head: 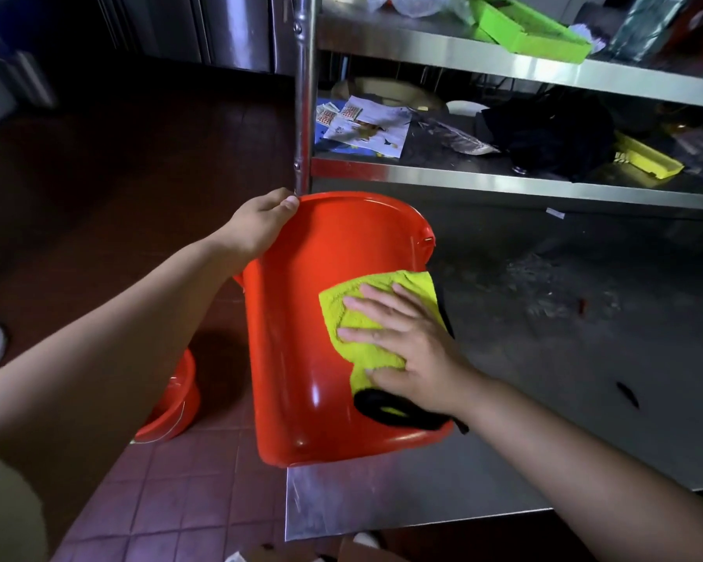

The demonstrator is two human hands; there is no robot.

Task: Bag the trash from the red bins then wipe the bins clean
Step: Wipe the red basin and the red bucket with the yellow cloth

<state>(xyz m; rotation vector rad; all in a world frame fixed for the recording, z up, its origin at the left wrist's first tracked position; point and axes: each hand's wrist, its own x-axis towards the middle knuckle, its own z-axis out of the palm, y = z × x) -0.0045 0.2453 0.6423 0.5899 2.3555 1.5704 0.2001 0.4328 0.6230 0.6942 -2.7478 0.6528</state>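
Note:
A red bin (pixel 297 318) lies tilted on its side at the corner of a steel table, its outer wall facing me. My left hand (pixel 256 225) grips the bin's rim at the far end, thumb over the edge. My right hand (pixel 406 342) lies flat with fingers spread on a yellow cloth (pixel 366 318) with black trim, pressing it against the bin's outer wall. A second red bin (pixel 171 403) stands on the tiled floor to the left, partly hidden behind my left forearm.
The steel table (pixel 544 358) has stains and small dark scraps. Above it, steel shelves (pixel 504 180) carry papers, a black bag, a yellow box and a green box. A steel post (pixel 304 95) rises right behind the bin. Red floor tiles lie to the left.

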